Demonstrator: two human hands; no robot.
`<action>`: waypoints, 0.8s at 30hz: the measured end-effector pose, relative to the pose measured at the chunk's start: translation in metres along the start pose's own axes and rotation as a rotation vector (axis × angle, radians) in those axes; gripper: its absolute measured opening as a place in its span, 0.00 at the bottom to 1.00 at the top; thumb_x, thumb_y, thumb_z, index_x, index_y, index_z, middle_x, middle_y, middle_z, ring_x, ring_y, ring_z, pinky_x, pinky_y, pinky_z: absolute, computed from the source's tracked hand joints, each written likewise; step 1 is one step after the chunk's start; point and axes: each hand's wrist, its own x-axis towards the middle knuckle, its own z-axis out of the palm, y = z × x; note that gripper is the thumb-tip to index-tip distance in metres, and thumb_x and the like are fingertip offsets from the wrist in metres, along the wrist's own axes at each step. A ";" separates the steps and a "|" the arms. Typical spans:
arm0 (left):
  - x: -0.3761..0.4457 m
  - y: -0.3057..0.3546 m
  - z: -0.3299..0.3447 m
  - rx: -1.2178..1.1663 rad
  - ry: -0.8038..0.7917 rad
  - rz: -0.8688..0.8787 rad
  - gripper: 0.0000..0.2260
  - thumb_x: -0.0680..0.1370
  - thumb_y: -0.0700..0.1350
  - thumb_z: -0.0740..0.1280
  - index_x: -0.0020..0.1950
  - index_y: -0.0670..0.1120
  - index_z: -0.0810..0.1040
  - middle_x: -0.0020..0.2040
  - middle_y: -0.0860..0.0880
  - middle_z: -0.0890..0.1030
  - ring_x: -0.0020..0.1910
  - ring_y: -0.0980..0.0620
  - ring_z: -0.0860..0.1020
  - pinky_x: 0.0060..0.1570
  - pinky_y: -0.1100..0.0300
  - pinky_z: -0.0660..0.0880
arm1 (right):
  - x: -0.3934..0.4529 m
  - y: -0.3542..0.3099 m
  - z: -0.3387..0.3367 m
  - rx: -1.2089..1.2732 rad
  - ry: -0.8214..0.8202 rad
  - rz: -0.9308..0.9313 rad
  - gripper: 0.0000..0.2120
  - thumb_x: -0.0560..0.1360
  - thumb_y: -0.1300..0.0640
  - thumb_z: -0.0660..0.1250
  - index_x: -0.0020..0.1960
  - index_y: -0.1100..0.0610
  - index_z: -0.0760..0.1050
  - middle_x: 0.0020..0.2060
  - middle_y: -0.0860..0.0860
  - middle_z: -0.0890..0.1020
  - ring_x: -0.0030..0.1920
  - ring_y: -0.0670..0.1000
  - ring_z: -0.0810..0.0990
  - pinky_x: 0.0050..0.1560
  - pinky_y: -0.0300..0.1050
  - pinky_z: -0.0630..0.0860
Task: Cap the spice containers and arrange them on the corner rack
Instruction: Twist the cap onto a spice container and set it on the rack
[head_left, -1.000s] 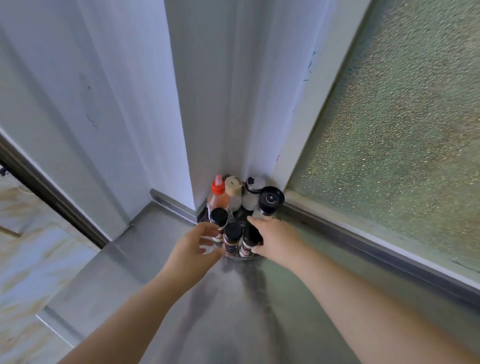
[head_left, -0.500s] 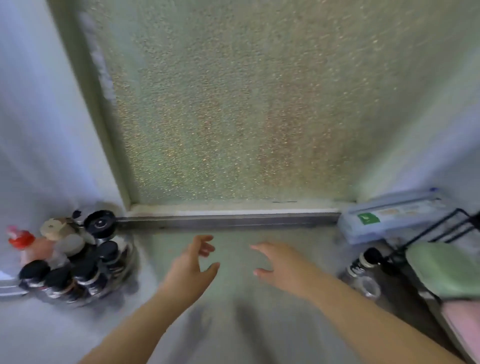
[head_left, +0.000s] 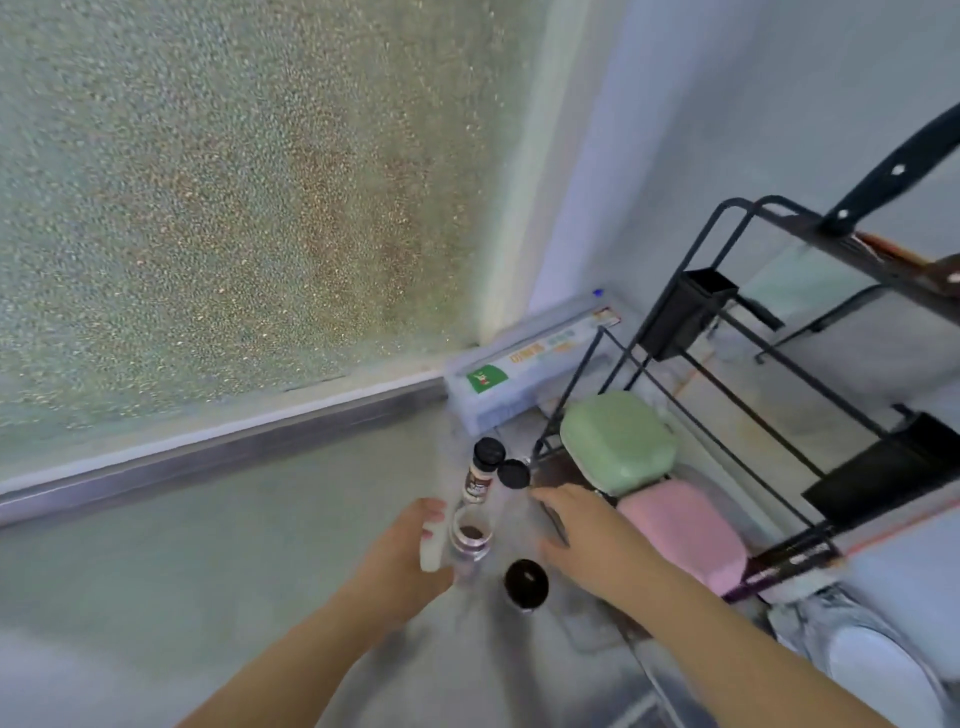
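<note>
Left hand (head_left: 410, 551) grips open jar (head_left: 470, 538) on steel counter (head_left: 208, 545); frosted window (head_left: 234, 182) behind.

Frosted glass pane (head_left: 218, 182) runs along counter's (head_left: 156, 571) back edge, w/ metal sill below. At back right corner: long pale box (head_left: 524, 374) w/ green label. Black wire rack (head_left: 753, 364) stands on right side, black bins hung on it. Green pad (head_left: 618, 441) and pink pad (head_left: 685, 535) lie under it, touching.
</note>
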 end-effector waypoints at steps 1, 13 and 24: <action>0.006 0.000 0.006 -0.023 0.006 -0.015 0.29 0.63 0.48 0.71 0.62 0.51 0.66 0.57 0.54 0.72 0.53 0.54 0.72 0.51 0.64 0.66 | 0.003 0.008 0.002 0.009 0.001 0.023 0.28 0.73 0.56 0.65 0.72 0.53 0.62 0.63 0.54 0.72 0.63 0.56 0.72 0.62 0.50 0.70; 0.024 -0.008 -0.002 -0.061 0.181 -0.071 0.23 0.72 0.39 0.68 0.63 0.51 0.65 0.58 0.53 0.73 0.52 0.56 0.74 0.46 0.69 0.68 | 0.119 -0.007 0.023 -0.088 -0.013 -0.064 0.37 0.74 0.48 0.65 0.75 0.49 0.48 0.70 0.57 0.60 0.64 0.62 0.69 0.60 0.55 0.72; 0.000 -0.029 -0.058 -0.106 0.321 -0.100 0.18 0.72 0.38 0.69 0.56 0.55 0.68 0.54 0.52 0.76 0.49 0.56 0.76 0.46 0.68 0.71 | 0.145 -0.062 0.001 -0.042 -0.039 -0.144 0.10 0.72 0.54 0.67 0.49 0.58 0.71 0.45 0.54 0.78 0.45 0.54 0.77 0.42 0.44 0.71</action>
